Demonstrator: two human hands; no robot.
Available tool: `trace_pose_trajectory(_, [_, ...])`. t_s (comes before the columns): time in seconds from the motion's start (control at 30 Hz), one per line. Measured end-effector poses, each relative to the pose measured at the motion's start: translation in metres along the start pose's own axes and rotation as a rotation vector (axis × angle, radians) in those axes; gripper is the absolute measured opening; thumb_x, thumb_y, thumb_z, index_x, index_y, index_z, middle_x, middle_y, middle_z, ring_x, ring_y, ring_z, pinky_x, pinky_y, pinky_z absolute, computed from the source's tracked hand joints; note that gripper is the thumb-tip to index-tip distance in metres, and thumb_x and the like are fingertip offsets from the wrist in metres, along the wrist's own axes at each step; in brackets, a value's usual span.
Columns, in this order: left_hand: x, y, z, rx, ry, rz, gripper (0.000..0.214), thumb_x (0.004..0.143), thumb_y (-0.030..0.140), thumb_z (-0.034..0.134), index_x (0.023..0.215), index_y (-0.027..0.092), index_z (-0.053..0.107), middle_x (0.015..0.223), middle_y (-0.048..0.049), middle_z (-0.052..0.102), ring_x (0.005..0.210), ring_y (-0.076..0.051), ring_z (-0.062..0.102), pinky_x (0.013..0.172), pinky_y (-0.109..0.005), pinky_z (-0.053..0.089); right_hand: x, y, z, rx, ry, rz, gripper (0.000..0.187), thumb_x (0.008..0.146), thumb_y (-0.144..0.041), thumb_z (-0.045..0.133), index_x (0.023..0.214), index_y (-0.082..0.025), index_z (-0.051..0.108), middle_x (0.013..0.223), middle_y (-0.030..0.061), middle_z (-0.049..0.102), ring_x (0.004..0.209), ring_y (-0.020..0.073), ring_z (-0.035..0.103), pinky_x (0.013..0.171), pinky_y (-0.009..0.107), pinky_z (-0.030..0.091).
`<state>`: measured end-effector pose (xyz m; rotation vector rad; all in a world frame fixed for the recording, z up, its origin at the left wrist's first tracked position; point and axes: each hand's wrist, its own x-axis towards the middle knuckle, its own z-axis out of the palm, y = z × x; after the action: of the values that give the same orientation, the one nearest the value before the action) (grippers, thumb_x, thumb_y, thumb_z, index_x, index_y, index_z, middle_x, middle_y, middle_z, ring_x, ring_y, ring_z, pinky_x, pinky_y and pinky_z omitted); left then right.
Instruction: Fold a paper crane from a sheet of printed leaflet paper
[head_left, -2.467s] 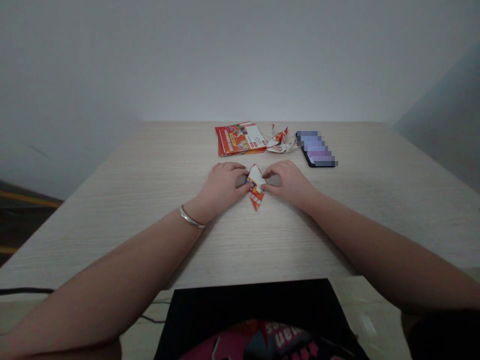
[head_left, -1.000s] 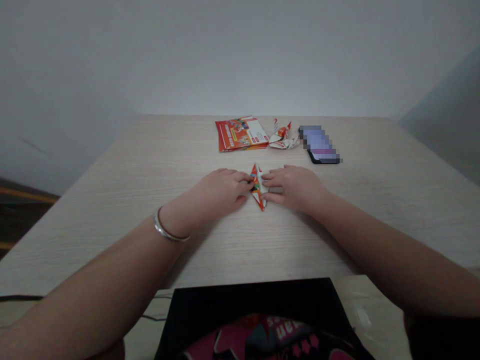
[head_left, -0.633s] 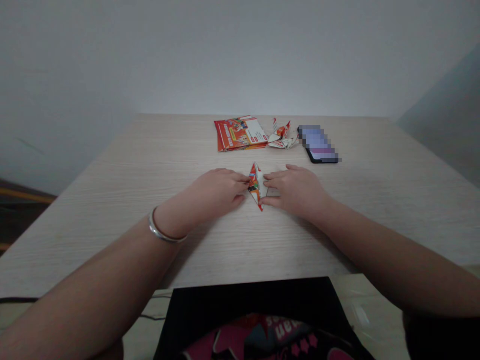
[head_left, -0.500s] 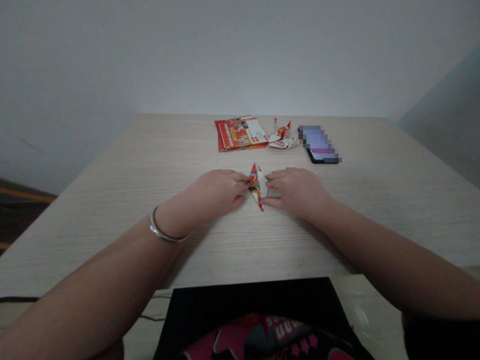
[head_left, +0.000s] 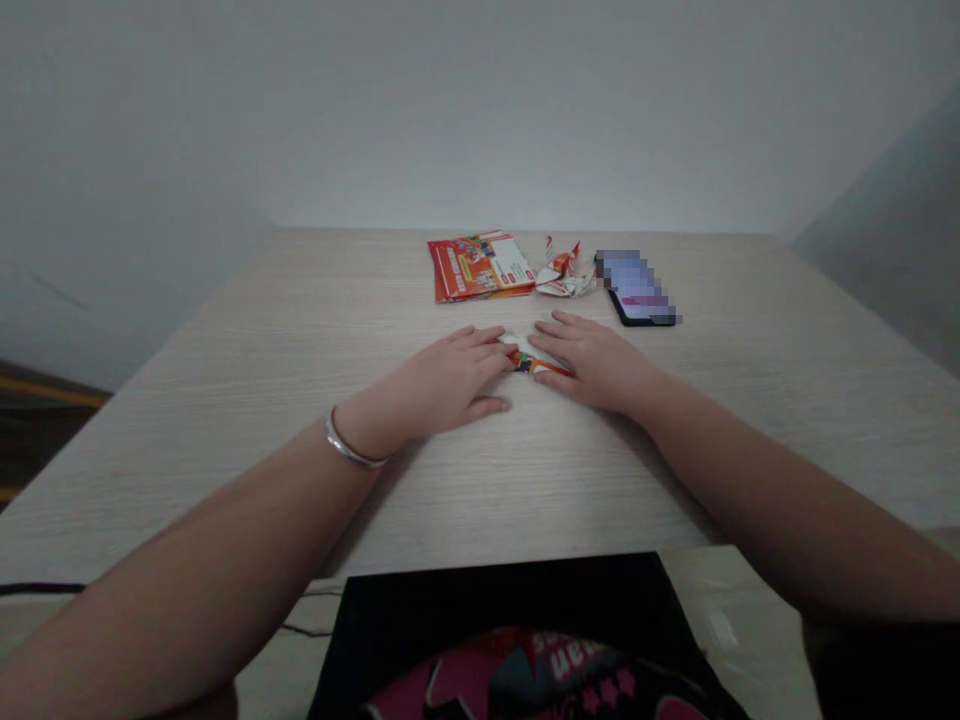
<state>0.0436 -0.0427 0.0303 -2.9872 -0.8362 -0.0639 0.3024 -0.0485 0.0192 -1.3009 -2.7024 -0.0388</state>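
A small folded piece of printed paper, orange, white and green, lies flat on the table between my hands. My left hand rests its spread fingertips on the paper's left end, with the thumb apart on the table. Over the right end lie the outstretched fingers of my right hand. Both hands press the paper down from above, and the fingers cover much of it. Neither hand grips anything.
Toward the back of the pale wooden table lies a stack of printed leaflets. Beside it are folded paper shapes and a phone with a blurred screen. A dark flat surface is at the near edge.
The folded paper has turned from pointing away from me to lying crosswise. My fingers have spread out over it, and both hands have shifted slightly.
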Motion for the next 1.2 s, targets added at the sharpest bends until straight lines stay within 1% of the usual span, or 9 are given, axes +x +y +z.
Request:
trace_pose_trajectory(0.2, [0.0, 0.004, 0.007, -0.037, 0.008, -0.02, 0.062, 0.107, 0.052, 0.053, 0.152, 0.009, 0.053, 0.173, -0.0279, 0.029, 0.161, -0.042, 0.033, 0.129, -0.062, 0.029, 0.008, 0.016, 0.018, 0.094, 0.028, -0.007, 0.053, 0.106, -0.025, 0.044, 0.155, -0.011, 0.056, 0.164, 0.0178, 0.053, 0.157, 0.0357, 0.042, 0.128, 0.061, 0.037])
trace_pose_trajectory(0.33, [0.001, 0.003, 0.013, -0.103, -0.042, -0.05, 0.07, 0.109, 0.052, 0.047, 0.159, 0.004, 0.041, 0.17, -0.0288, 0.035, 0.161, -0.037, 0.035, 0.131, -0.056, 0.028, 0.013, 0.014, 0.017, 0.077, 0.073, -0.046, 0.05, 0.103, -0.015, 0.042, 0.149, -0.009, 0.062, 0.161, 0.0168, 0.056, 0.158, 0.0341, 0.042, 0.129, 0.059, 0.036])
trace_pose_trajectory(0.4, [0.002, 0.003, 0.015, -0.117, -0.068, -0.063, 0.077, 0.109, 0.055, 0.044, 0.164, 0.002, 0.032, 0.171, -0.0287, 0.033, 0.162, -0.035, 0.033, 0.132, -0.054, 0.027, 0.014, 0.014, 0.016, 0.06, 0.089, -0.087, 0.047, 0.104, -0.014, 0.04, 0.141, -0.01, 0.07, 0.155, 0.0149, 0.063, 0.154, 0.0315, 0.048, 0.128, 0.056, 0.04])
trace_pose_trajectory(0.5, [0.001, 0.005, 0.015, -0.099, -0.112, -0.073, 0.08, 0.11, 0.058, 0.039, 0.166, 0.003, 0.028, 0.174, -0.029, 0.025, 0.164, -0.038, 0.026, 0.133, -0.056, 0.025, 0.013, 0.016, 0.015, 0.047, 0.07, -0.129, 0.047, 0.104, -0.012, 0.04, 0.139, -0.012, 0.071, 0.148, 0.0135, 0.068, 0.144, 0.0259, 0.06, 0.122, 0.049, 0.049])
trace_pose_trajectory(0.67, [0.0, 0.008, 0.015, -0.095, -0.134, -0.108, 0.079, 0.11, 0.058, 0.041, 0.168, 0.006, 0.029, 0.174, -0.0294, 0.02, 0.165, -0.039, 0.02, 0.133, -0.056, 0.024, 0.008, 0.014, 0.008, 0.018, 0.071, -0.213, 0.043, 0.099, -0.008, 0.049, 0.134, -0.012, 0.075, 0.143, 0.0132, 0.072, 0.143, 0.0259, 0.061, 0.121, 0.048, 0.05])
trace_pose_trajectory(0.8, [-0.001, 0.009, 0.01, -0.081, -0.179, -0.116, 0.08, 0.11, 0.059, 0.041, 0.169, 0.006, 0.028, 0.174, -0.0294, 0.019, 0.165, -0.039, 0.02, 0.133, -0.054, 0.024, 0.007, 0.011, -0.002, 0.035, 0.01, -0.145, 0.039, 0.098, -0.009, 0.053, 0.126, -0.015, 0.08, 0.131, 0.0121, 0.079, 0.122, 0.0256, 0.075, 0.111, 0.044, 0.057])
trace_pose_trajectory(0.9, [-0.004, 0.012, -0.001, -0.065, -0.2, -0.138, 0.08, 0.11, 0.06, 0.038, 0.168, 0.004, 0.03, 0.174, -0.0291, 0.022, 0.164, -0.036, 0.026, 0.133, -0.048, 0.026, 0.006, 0.014, -0.008, 0.054, -0.051, -0.112, 0.039, 0.097, -0.01, 0.055, 0.123, -0.02, 0.081, 0.129, 0.0087, 0.08, 0.117, 0.0243, 0.077, 0.106, 0.042, 0.059])
trace_pose_trajectory(1.0, [-0.006, 0.015, -0.014, -0.036, -0.246, -0.206, 0.08, 0.11, 0.061, 0.036, 0.163, 0.002, 0.039, 0.171, -0.027, 0.032, 0.161, -0.034, 0.036, 0.131, -0.044, 0.029, 0.003, 0.018, -0.013, 0.088, -0.065, -0.079, 0.038, 0.095, -0.01, 0.057, 0.118, -0.024, 0.083, 0.125, 0.0055, 0.082, 0.113, 0.0215, 0.077, 0.102, 0.037, 0.058])
trace_pose_trajectory(1.2, [-0.007, 0.017, -0.033, 0.056, -0.268, -0.338, 0.054, 0.112, 0.048, 0.038, 0.142, 0.013, 0.066, 0.152, -0.0158, 0.064, 0.143, -0.032, 0.059, 0.124, -0.054, 0.038, -0.003, 0.017, -0.019, 0.077, -0.087, 0.061, 0.033, 0.095, -0.011, 0.059, 0.106, -0.026, 0.086, 0.108, 0.0075, 0.085, 0.103, 0.0232, 0.076, 0.094, 0.036, 0.057])
